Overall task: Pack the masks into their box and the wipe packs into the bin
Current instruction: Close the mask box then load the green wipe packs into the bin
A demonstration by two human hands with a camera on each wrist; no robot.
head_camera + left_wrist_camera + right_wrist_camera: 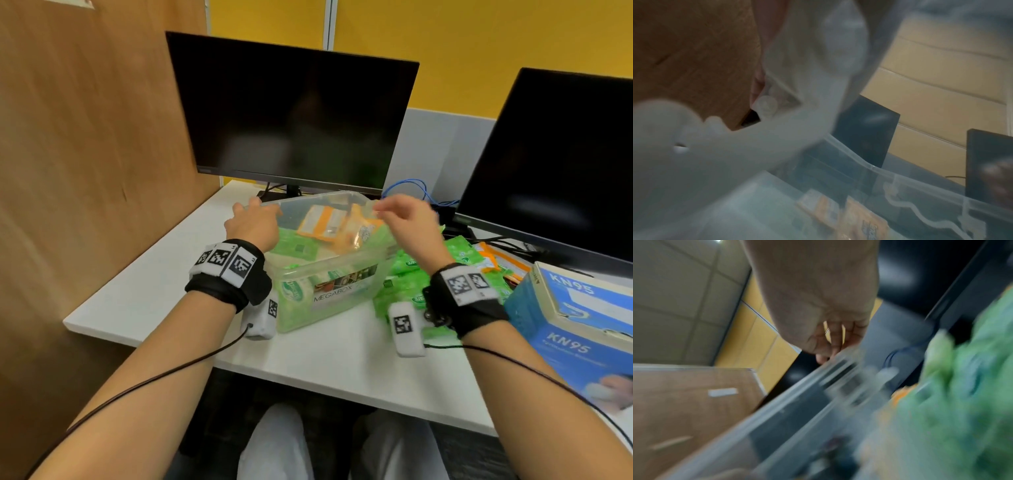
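A clear plastic bin (pixel 329 294) marked MEGABOX stands on the white desk, tipped up at its far side. Green wipe packs (pixel 298 246) and orange ones (pixel 325 222) lie inside it. My left hand (pixel 251 219) grips the bin's far left corner. At the far right corner my right hand (pixel 400 214) pinches the clear rim. More green wipe packs (pixel 407 274) lie heaped on the desk right of the bin. A blue KN95 mask box (pixel 575 318) sits at the right edge. Both wrist views are blurred: clear plastic (pixel 900 186), my right hand (pixel 828 345) on the rim.
A dark monitor (pixel 291 113) stands just behind the bin, a second monitor (pixel 555 164) to the right. Blue cable (pixel 414 186) and black leads run between them. Orange packs (pixel 496 260) lie under the second monitor. A wooden partition (pixel 85 137) walls the left side.
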